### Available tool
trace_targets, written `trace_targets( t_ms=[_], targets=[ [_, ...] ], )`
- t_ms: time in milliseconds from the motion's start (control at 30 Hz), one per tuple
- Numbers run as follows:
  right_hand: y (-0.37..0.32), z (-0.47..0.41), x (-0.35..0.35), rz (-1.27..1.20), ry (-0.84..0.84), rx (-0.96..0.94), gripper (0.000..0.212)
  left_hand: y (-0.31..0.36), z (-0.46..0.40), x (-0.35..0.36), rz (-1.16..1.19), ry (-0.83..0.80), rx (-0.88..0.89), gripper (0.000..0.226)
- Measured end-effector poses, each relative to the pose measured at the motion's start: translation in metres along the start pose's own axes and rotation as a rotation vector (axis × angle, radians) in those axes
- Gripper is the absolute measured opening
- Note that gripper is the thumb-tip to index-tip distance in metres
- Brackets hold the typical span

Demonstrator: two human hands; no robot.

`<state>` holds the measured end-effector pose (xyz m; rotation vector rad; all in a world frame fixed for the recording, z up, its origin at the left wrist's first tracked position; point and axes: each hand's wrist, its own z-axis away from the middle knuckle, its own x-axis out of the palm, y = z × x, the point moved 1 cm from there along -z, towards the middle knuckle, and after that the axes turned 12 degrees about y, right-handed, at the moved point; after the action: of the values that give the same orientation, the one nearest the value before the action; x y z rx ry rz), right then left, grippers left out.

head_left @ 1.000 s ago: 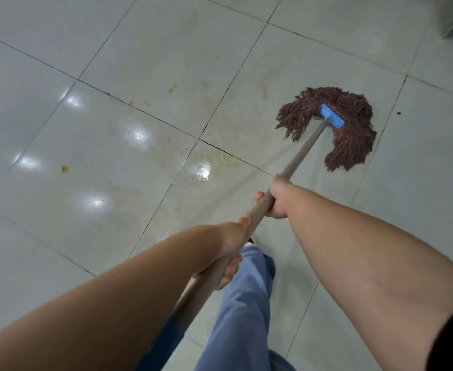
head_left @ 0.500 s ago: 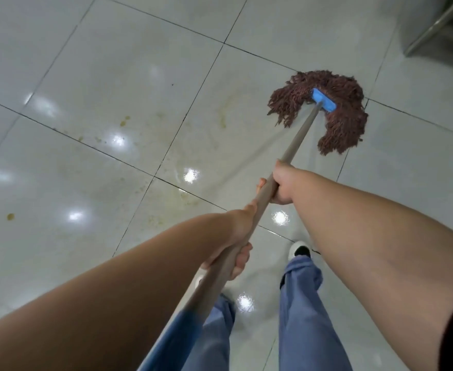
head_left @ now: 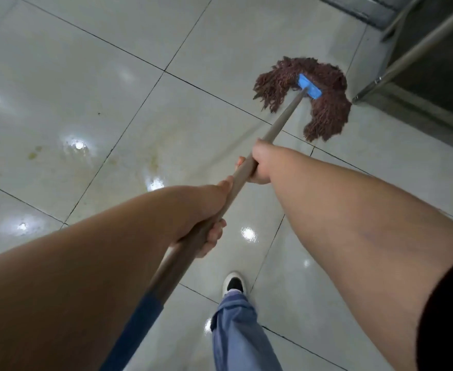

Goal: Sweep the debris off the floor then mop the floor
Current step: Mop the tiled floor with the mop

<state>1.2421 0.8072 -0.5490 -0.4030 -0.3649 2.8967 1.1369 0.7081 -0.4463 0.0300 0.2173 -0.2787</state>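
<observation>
A: What is each hand doing?

B: Both grip the mop handle (head_left: 281, 121), a smooth, pale round pole with a blue sleeve at its near end. The right hand (head_left: 260, 163) curls round it farther down the pole; the left hand (head_left: 206, 223) wraps it nearer the body, fingertips showing beneath.

A: And the mop head (head_left: 324, 103)?

B: Shaggy reddish-brown yarn, fanned in a horseshoe around a flat blue plastic clamp (head_left: 309, 86), lies on the floor (head_left: 59, 76) at upper right.

A: The surface?

B: Large glossy pale tiles with thin dark grout lines, mirroring ceiling lights; faint yellowish stains (head_left: 34, 152) sit at left, well apart from the yarn.

A: Anything close by?

B: A slanted metal leg (head_left: 407, 54) of a dark fixture stands just beside the yarn's right edge. Below, a blue trouser leg (head_left: 238, 333) and a white-edged shoe (head_left: 234, 283)
</observation>
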Motion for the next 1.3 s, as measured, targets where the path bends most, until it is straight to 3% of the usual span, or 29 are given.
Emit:
trace_targets(
  t_ms=[200,400,500,700,1067,1300],
  targets=[
    [-0.021,-0.027,-0.011,0.032,0.020,-0.024,0.046,0.024,-0.013,0.020,0.037,-0.023,0.029,0.065],
    [0.014,-0.020,-0.023,0.025,0.047,-0.049,0.041,-0.018,-0.005,0.037,0.111,-0.094,0.122,0.064],
    [0.048,0.004,-0.014,-0.038,-0.002,-0.021,0.039,-0.057,0.002,0.024,0.034,-0.080,0.175,0.067],
    [0.168,0.082,0.027,-0.021,-0.125,0.034,0.043,-0.194,0.036,-0.022,0.056,0.141,0.039,0.065],
    [0.482,0.247,0.069,-0.016,-0.286,0.191,0.044,-0.531,0.094,-0.059,0.033,0.218,-0.200,0.072],
    [0.603,0.316,0.096,0.070,-0.327,0.318,0.050,-0.665,0.123,-0.086,0.049,0.244,-0.342,0.071]
  ],
)
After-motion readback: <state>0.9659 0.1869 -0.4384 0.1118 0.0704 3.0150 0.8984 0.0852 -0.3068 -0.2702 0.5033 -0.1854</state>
